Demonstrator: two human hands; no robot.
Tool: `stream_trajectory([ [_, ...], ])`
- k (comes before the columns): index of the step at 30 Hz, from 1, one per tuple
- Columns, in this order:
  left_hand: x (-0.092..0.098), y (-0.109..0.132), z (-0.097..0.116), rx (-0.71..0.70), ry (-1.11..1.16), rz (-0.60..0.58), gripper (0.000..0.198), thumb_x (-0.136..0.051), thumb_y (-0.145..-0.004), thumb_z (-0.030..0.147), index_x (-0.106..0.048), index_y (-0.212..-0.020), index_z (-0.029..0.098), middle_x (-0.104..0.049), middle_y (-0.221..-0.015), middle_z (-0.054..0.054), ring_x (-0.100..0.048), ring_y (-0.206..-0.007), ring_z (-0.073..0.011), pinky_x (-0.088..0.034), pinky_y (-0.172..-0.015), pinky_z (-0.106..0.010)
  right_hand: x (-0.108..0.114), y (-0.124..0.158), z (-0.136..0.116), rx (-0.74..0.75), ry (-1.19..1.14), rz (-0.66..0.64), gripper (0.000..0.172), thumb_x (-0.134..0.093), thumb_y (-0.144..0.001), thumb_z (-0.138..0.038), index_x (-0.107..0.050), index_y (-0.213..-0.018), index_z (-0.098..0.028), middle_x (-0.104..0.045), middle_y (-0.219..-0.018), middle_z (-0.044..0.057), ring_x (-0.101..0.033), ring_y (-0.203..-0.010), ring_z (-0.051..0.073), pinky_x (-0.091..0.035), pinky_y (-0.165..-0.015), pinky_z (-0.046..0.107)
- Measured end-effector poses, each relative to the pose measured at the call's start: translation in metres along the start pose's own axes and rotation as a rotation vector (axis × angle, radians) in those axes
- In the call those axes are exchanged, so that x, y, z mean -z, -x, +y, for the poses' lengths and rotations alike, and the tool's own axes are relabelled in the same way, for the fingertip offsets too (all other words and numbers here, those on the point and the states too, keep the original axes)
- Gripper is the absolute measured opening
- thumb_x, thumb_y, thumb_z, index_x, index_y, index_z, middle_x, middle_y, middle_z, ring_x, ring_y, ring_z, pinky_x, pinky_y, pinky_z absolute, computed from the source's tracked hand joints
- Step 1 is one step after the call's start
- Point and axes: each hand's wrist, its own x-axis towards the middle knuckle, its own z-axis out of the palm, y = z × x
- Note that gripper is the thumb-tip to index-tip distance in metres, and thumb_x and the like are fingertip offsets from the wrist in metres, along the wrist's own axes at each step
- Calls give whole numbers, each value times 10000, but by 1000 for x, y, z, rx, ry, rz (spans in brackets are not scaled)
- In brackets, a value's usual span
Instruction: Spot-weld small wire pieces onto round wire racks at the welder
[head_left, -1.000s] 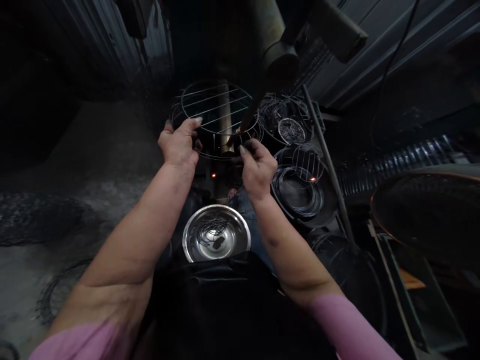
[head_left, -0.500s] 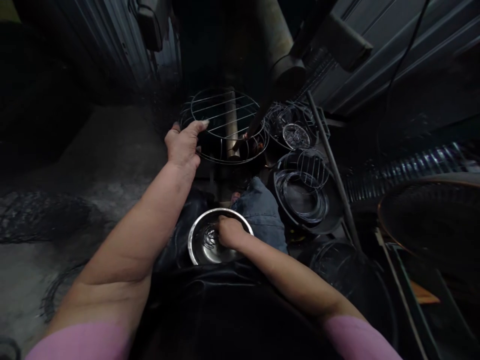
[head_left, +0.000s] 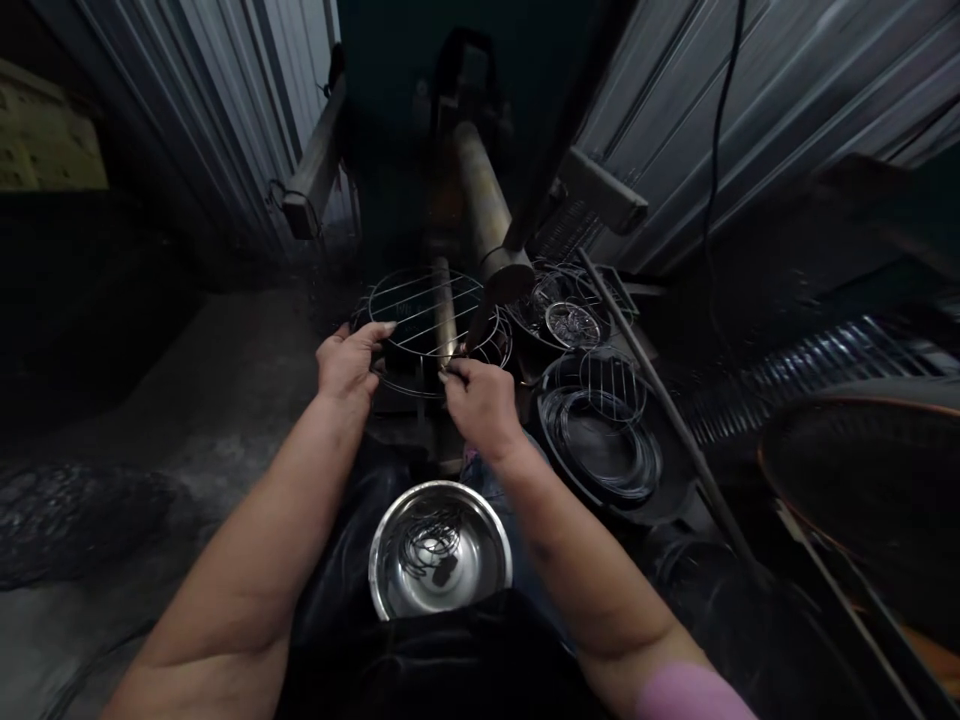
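Now I'm clamping the left hand on the left side of the round wire rack up ahead, and the right hand is closing its fingertips together by the near edge; I can't tell on what. Below, the steel bowl is holding loose wires.

We see a dark heap on the gray floor. A black tray holds a wire coil, with a small wire rack partly over it.
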Motion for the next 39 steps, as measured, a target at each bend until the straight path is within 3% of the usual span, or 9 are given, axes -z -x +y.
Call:
stream_trajectory([
  [3, 0, 5, 3, 43, -3, 36, 400, -811, -372, 159, -565, -688, 162, -580, -673, 1, -533, -609, -133, -449, -488, -246, -17, -1, -2, -78, -66, 51, 150, -579, -796, -199, -727, -776, -180, -677, -636, 38, -655, -618, 194, -501, -648, 299],
  [7, 2, 16, -1, -30, 50, 11, 416, -824, -404, 181, -592, -749, 172, -601, -716, 10, -559, -612, -136, -460, -508, -255, -29, 15, 7, -227, -464, 124, 206, -586, -814, -324, -710, -867, -168, -636, -600, -10, -626, -505, 146, -480, -492, 231],
  [10, 2, 27, -8, -78, 118, -24, 401, -829, -444, 202, -596, -769, 176, -590, -704, 23, -544, -570, -117, -433, -493, -239, -24, 20, 7, -337, -657, 178, 215, -650, -759, -337, -698, -848, -148, -621, -565, -22, -610, -458, 130, -464, -425, 201],
  [14, 0, 37, -12, -79, 148, -56, 375, -822, -466, 196, -594, -763, 177, -570, -681, 38, -510, -531, -90, -412, -488, -224, -11, 19, 2, -477, -820, 157, 221, -716, -670, -327, -678, -785, -142, -614, -546, -26, -597, -414, 131, -439, -353, 190],
  [20, -4, 40, -13, -129, 162, -53, 370, -822, -472, 195, -596, -764, 182, -563, -684, 43, -501, -515, -84, -389, -466, -221, -13, 23, 9, -423, -786, 262, 203, -707, -686, -336, -669, -771, -155, -606, -524, -42, -605, -444, 125, -476, -400, 197],
  [23, -4, 38, -14, -127, 157, -62, 368, -823, -474, 193, -601, -768, 182, -580, -717, 32, -523, -543, -94, -401, -478, -224, -14, 19, 9, -439, -794, 217, 196, -702, -678, -318, -673, -775, -150, -609, -518, -39, -597, -431, 121, -472, -395, 194],
  [29, -5, 37, -13, -182, 149, -70, 374, -827, -486, 192, -611, -792, 184, -568, -716, 39, -518, -545, -92, -395, -478, -227, -9, 5, 2, -609, -1005, 129, 185, -731, -584, -258, -635, -692, -143, -626, -558, -17, -611, -429, 133, -470, -368, 198],
  [35, -8, 42, -11, -128, 162, -63, 361, -819, -466, 189, -586, -742, 186, -544, -691, 48, -493, -513, -81, -388, -480, -231, -23, 24, 14, -383, -779, 305, 189, -708, -705, -332, -678, -786, -164, -628, -581, -27, -611, -476, 137, -509, -452, 237],
  [39, -7, 43, -11, -111, 181, -63, 362, -820, -463, 168, -587, -738, 191, -536, -690, 53, -482, -508, -73, -389, -479, -228, -30, 30, 22, -344, -732, 327, 204, -697, -734, -363, -677, -793, -169, -640, -613, -15, -617, -500, 145, -511, -481, 252],
])
